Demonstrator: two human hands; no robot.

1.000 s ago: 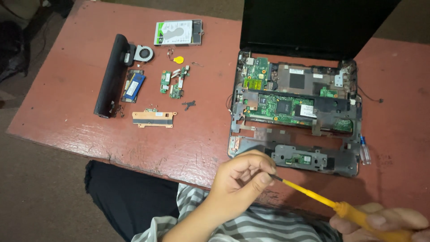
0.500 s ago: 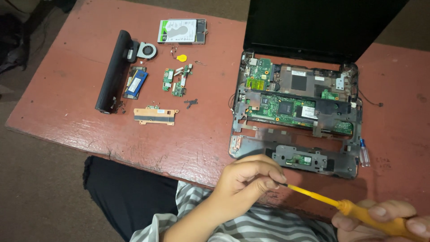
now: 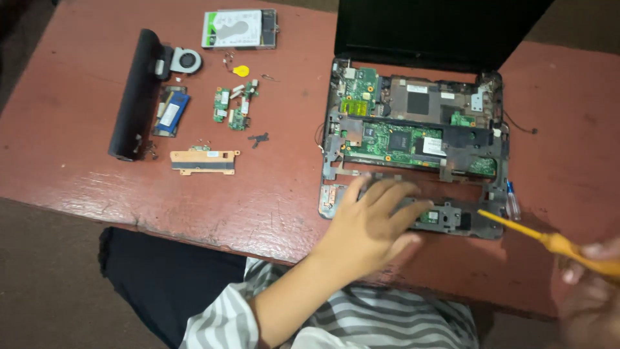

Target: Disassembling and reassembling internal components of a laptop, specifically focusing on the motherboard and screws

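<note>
Tabletop [image 3: 77, 97] of worn red-painted wood carries, from left, a long black battery bar [image 3: 134, 94] and an opened black laptop chassis [image 3: 413, 139]. Left hand [image 3: 371, 223] lies flat, fingers spread, on the chassis front edge. Right hand [image 3: 591, 291] grips a yellow-handled screwdriver [image 3: 549, 242].

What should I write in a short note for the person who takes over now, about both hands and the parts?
Left hand: open, flat on the front edge of the opened laptop.
Right hand: shut on the yellow screwdriver, tip near the laptop's front right corner.
Done: cover off, green boards exposed. Already out on the red table: black battery, small fan, hard drive, small green boards, copper-coloured plate.
Left: the main boards sit in the base, screen attached.
</note>
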